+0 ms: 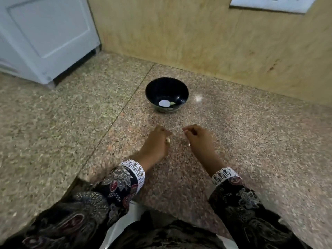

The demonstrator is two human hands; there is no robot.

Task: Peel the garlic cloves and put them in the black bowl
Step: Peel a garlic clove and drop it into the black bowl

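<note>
My left hand (155,143) curls round 1 garlic clove (168,140), its pale end just showing past my fingers on the inner side. I hold it low over the granite counter (251,141), I judge so that any loosened skin drops onto the stone and not into the bowl. My right hand (199,139) sits just beside it, apart by a small gap, thumb and forefinger pinched together at the tip; the frame is too blurred to tell whether a scrap of peel is caught between them, or nothing at all. A small bright glint shows low on that hand, which may be a ring, though I cannot be sure.

The black bowl (154,87) stands ahead of both hands, well clear of them and near the wooden back panel (215,42). It sits straight in front, I think, so either hand can reach forward and drop a finished clove in without crossing the other.

Counting: 1 bowl; inside it, 2 pieces, 1 larger whitish peeled clove (163,103) and 1 smaller greenish bit (172,103) touching it on the right. 1 clove in my left hand. I see no other cloves lying on the counter, and no heap of skins that I can make out.

By my reckoning the clove in hand is mid-peel, or close to bare.
</note>
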